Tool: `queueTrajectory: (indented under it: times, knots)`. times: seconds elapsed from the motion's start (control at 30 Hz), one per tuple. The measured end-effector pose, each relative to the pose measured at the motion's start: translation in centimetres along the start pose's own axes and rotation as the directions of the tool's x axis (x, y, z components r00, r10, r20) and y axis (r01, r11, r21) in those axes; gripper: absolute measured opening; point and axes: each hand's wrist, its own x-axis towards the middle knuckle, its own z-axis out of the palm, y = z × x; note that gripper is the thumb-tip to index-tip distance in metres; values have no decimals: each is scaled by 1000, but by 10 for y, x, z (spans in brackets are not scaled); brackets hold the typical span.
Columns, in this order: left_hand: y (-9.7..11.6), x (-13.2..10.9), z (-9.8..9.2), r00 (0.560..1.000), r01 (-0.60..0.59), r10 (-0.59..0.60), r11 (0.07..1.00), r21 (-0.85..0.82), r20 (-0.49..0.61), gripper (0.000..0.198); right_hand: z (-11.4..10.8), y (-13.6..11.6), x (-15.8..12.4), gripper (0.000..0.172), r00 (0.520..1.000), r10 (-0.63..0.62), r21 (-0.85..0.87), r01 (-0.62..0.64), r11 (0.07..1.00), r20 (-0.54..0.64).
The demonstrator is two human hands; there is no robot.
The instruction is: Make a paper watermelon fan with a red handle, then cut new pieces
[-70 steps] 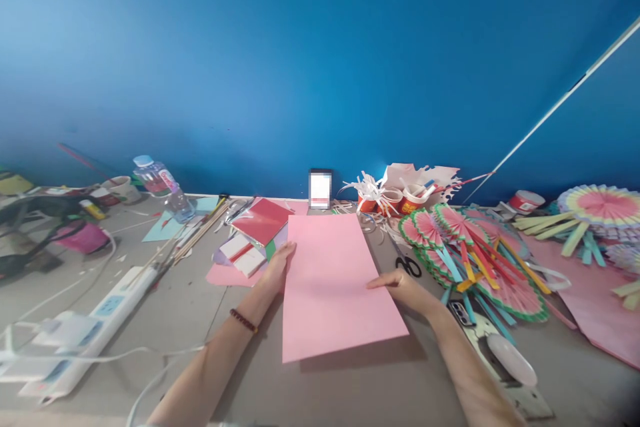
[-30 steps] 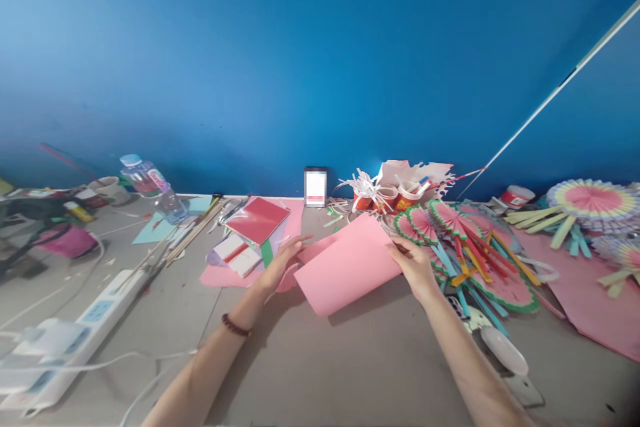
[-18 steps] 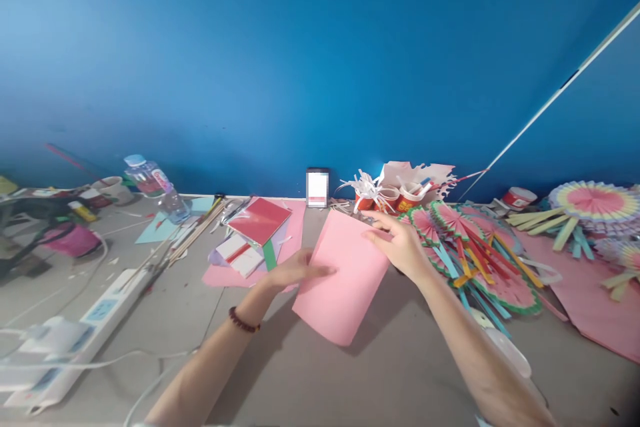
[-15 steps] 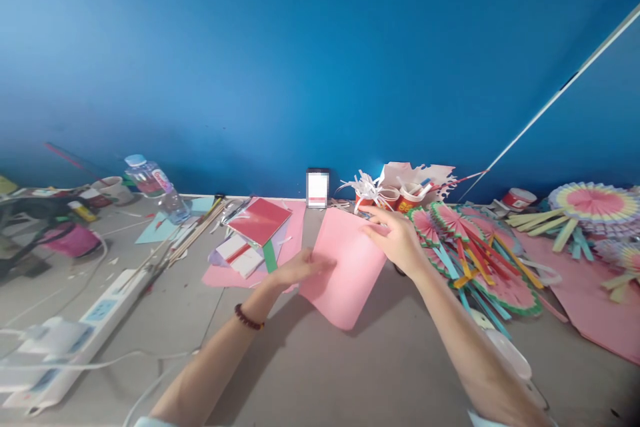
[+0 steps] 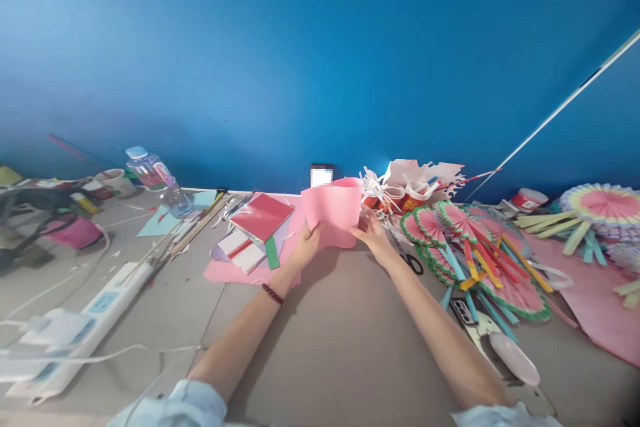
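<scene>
A sheet of pink paper (image 5: 334, 217) is bent into a curve between my hands, above the grey table. My left hand (image 5: 309, 243) pinches its lower left edge, with a beaded bracelet at that wrist. At the lower right edge of the paper, my right hand (image 5: 374, 237) has its fingers closed on it. Behind the paper a small screen (image 5: 321, 176) leans on the blue wall, its lower part hidden. Black-handled scissors (image 5: 414, 263) lie just right of my right hand.
Red paper in clear wrapping (image 5: 263, 216) lies on pink sheets at left. Cups with white paper strips (image 5: 393, 197) stand behind my right hand. Folded paper fans (image 5: 460, 233) spread to the right, near a phone (image 5: 465, 311). A water bottle (image 5: 163, 180) and power strip (image 5: 85, 330) are leftward.
Both hands have moved farther from me with the pink paper. The sheet went from nearly flat and slanted to upright and curved. My right hand has shifted down to its lower edge.
</scene>
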Motion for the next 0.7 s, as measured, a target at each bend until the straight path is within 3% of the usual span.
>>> queueTrajectory:
  times: [0.1,0.27,0.43,0.57,0.7]
  knots:
    - [-7,2,-2,997,-7,12,998,-65,71,26,3,9,-1,65,999,43,8,-43,999,6]
    - [-13,4,-6,999,6,-3,997,-79,39,26,10,18,-6,50,983,184,-52,-185,981,-14]
    - [-13,1,-3,998,30,-27,998,-53,55,34,14,17,-9,42,984,158,-95,-165,982,-77]
    - [-9,-4,1,990,57,-48,996,-63,135,39,16,18,-11,41,987,138,-136,-148,980,-77]
    - [-11,-7,2,989,-11,17,999,-42,149,37,14,25,-12,36,983,161,-185,-175,967,-87]
